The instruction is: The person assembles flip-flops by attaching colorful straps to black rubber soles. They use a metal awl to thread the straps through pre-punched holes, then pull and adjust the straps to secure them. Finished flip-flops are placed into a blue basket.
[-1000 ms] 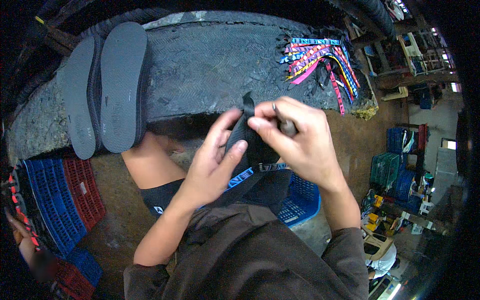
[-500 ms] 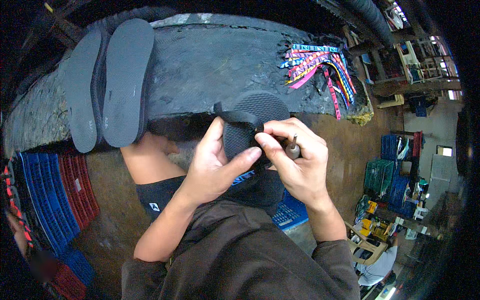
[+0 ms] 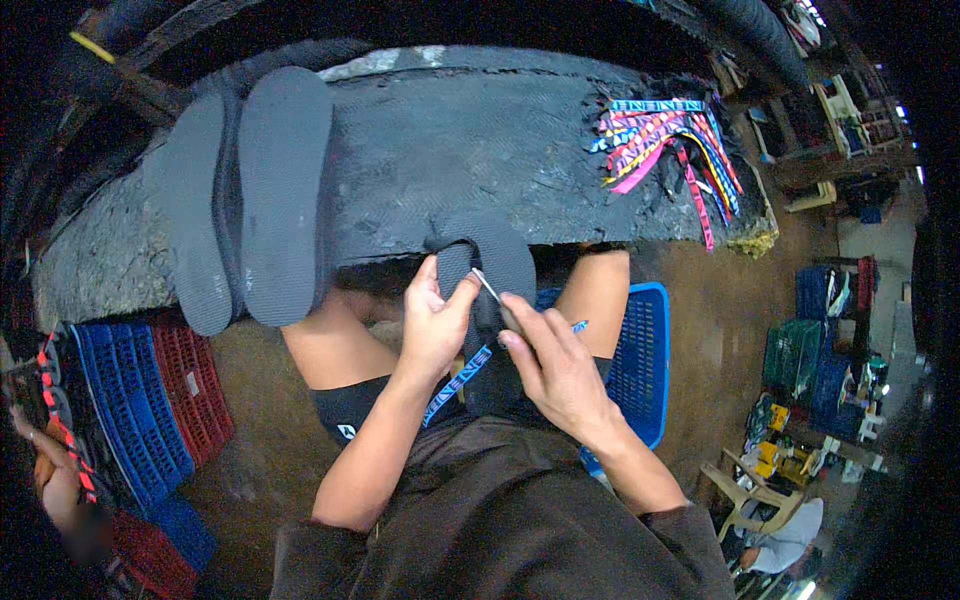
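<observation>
Nearest to the camera, a dark brown garment [image 3: 500, 520] was seen over the lap, with two bare knees in front of it. A blue patterned strap [image 3: 462, 377] was laid across the lap, between the two forearms. Just above it, a dark grey rubber sandal sole [image 3: 487, 268] was held upright at the edge of the worktop. The left hand [image 3: 433, 325] was closed around the left side of this sole, with the thumb pressed on its face. The right hand [image 3: 553, 368] was closed on a thin metal tool [image 3: 490, 290], pinched between the thumb and the forefinger; the tip of the tool was touching the sole near the left thumb. A blue plastic crate [image 3: 640, 365] was placed under the right forearm. Further away, a black worn rubber worktop [image 3: 470, 150] was spread. Two more dark grey soles [image 3: 245, 195] were laid on its left part, and a bundle of coloured straps [image 3: 665, 135] on its right part.
</observation>
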A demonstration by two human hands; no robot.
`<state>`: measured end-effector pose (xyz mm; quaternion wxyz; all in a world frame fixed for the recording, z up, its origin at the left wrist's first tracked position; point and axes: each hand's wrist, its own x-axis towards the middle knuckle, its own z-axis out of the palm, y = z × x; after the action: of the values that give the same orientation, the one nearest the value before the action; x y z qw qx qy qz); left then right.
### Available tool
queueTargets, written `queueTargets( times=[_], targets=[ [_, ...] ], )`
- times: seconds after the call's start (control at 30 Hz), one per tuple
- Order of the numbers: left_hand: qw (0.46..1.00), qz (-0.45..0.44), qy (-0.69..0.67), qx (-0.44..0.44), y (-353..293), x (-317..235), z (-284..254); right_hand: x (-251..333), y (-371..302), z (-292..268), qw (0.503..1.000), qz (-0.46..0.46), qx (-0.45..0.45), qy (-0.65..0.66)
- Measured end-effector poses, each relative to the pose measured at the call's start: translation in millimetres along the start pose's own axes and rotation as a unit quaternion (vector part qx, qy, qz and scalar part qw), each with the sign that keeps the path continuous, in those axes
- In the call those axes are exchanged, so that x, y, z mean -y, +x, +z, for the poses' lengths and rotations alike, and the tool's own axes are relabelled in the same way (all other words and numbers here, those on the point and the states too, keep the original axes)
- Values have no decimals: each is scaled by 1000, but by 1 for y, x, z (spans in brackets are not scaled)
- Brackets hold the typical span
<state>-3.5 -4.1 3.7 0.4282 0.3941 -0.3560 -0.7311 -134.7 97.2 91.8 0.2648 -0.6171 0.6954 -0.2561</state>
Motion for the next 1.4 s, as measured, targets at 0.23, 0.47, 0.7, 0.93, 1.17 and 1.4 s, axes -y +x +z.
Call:
queueTargets(
  times=[0.23, 0.47, 0.7, 0.93, 1.17, 1.4],
  targets=[
    [999, 14, 26, -38, -13, 30, -3, 3, 24, -11, 978, 42, 87, -184],
    [1000, 13, 23, -16, -22, 17, 3, 79, 77, -29, 943, -93, 131, -291],
    [933, 190, -54, 301, -57, -35, -20, 46, -1, -136, 982, -78, 124, -119],
    [917, 227, 56, 323, -64, -54, -20, 43, -7, -141, 955, -121, 223, -152],
    [917, 194, 84, 337, -71, -61, -17, 51, 5, -131, 946, -116, 257, -163],
    [993, -15, 98, 67, -106, -61, -18, 45, 36, -117, 990, -113, -56, -59]
  ],
)
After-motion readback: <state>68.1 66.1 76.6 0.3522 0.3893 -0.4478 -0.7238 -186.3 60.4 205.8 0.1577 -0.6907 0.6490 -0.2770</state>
